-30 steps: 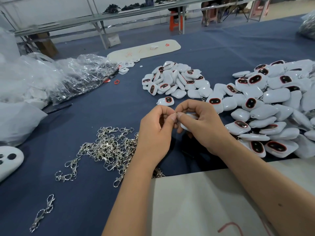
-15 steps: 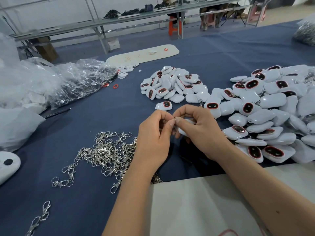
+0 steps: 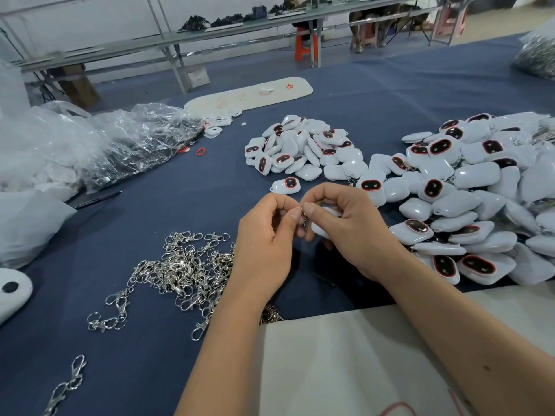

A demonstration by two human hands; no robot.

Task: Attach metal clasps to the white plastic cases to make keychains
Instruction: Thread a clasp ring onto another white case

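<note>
Blue cloth covers the table [image 3: 144, 223], and at its middle both hands meet over it. Left hand [image 3: 264, 235] pinches a metal clasp [image 3: 304, 219] between thumb and forefinger; the clasp hangs down between the two thumbs. Right hand [image 3: 351, 226] curls its fingers round one white plastic case [image 3: 322, 226], mostly hidden under the palm, with its thumb tip touching the clasp's top.

Just left of the left wrist lies a tangled pile of loose clasps [image 3: 183, 265], too many to count, and two linked clasps [image 3: 64, 385] lie apart at the near left. One single case [image 3: 285, 185] sits just beyond the hands. Beyond it is a smaller heap of cases [image 3: 303, 151], and to the right a much larger heap [image 3: 486, 199]; neither can be counted. Near the person a pale sheet [image 3: 345, 361] lies on the cloth under the right forearm. At the far left sit clear plastic bags [image 3: 120, 142], with two small red rings [image 3: 200, 151] beside them. A long cream board [image 3: 249, 94] lies farther back.
</note>
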